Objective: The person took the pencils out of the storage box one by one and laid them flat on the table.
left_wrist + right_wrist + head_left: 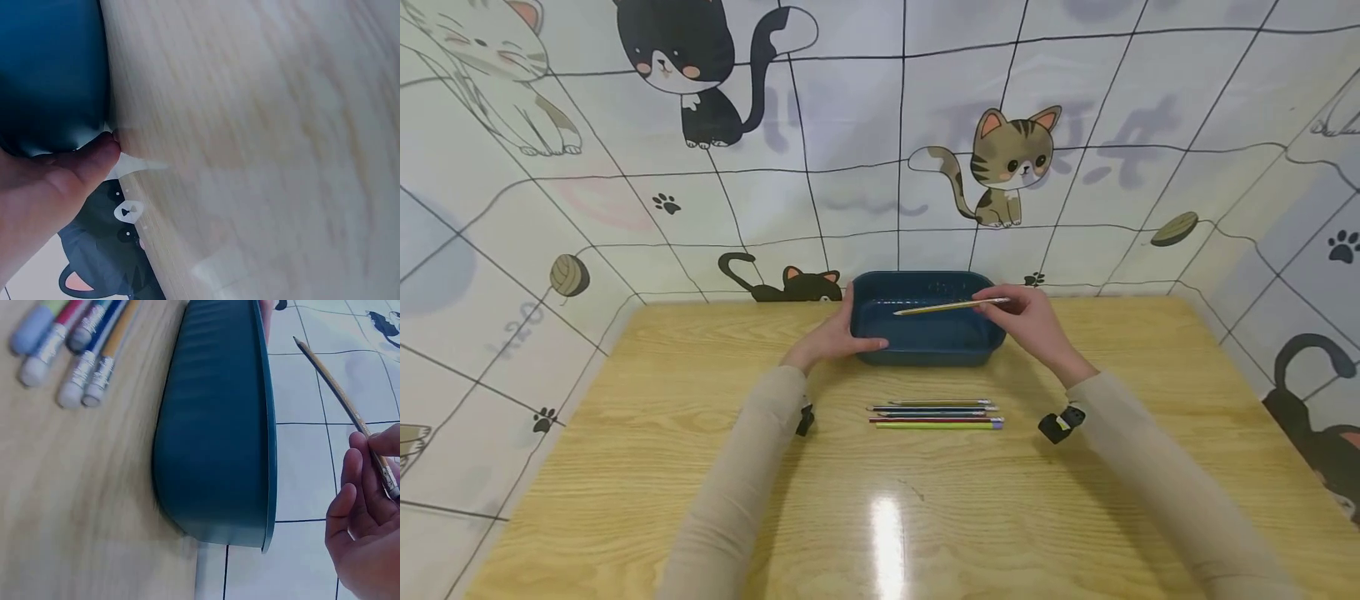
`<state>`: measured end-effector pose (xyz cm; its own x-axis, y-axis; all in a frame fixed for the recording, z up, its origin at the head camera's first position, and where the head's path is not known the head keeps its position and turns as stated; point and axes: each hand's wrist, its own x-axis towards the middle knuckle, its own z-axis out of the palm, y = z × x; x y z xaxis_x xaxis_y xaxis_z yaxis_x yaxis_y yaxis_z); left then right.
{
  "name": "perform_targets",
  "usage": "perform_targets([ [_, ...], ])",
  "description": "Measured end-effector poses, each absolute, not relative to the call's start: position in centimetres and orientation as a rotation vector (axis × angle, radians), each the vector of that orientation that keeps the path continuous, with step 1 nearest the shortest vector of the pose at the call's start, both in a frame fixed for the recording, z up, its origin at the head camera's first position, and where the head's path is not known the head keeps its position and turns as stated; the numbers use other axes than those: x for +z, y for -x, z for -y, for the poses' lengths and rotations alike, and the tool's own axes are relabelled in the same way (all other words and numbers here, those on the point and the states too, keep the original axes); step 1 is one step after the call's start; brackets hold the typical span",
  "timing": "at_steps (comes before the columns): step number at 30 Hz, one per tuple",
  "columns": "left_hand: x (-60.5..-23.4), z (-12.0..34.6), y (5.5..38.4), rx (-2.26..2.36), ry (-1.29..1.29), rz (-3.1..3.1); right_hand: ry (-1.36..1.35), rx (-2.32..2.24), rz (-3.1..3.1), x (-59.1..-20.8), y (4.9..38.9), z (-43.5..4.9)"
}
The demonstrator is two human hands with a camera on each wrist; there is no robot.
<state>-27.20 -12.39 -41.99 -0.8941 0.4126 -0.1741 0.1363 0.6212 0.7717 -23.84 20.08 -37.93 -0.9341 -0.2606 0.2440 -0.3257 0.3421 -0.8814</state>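
A dark blue rectangular bin [925, 357] stands at the back of the table. My left hand [827, 337] rests against its left end, thumb stretched along the front rim and fingers straight along the side. My right hand [1026, 321] pinches a gold pencil [936, 307] near its eraser end, between thumb and fingers. That pencil is held over the bin, its sharpened tip towards the left. In the right wrist view the right hand [369, 512] shows above the bin's rim, the other fingers loosely bent. The left wrist view shows only part of the left hand against the bin wall [53, 69].
Several pencils [936, 414] lie side by side on the wooden table [700, 467] in front of the bin, erasers to the right. A cat-patterned cloth [857, 200] rises behind and beside the table. A small black camera [1060, 423] is worn at the right wrist.
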Motion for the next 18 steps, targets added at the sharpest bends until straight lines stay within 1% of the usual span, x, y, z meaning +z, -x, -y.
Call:
perform_targets([
  [18, -42.4, 12.6, 27.5, 1.153, -0.448, -2.518, -0.543, 1.735, 2.517, -39.8, 20.1, -21.9],
])
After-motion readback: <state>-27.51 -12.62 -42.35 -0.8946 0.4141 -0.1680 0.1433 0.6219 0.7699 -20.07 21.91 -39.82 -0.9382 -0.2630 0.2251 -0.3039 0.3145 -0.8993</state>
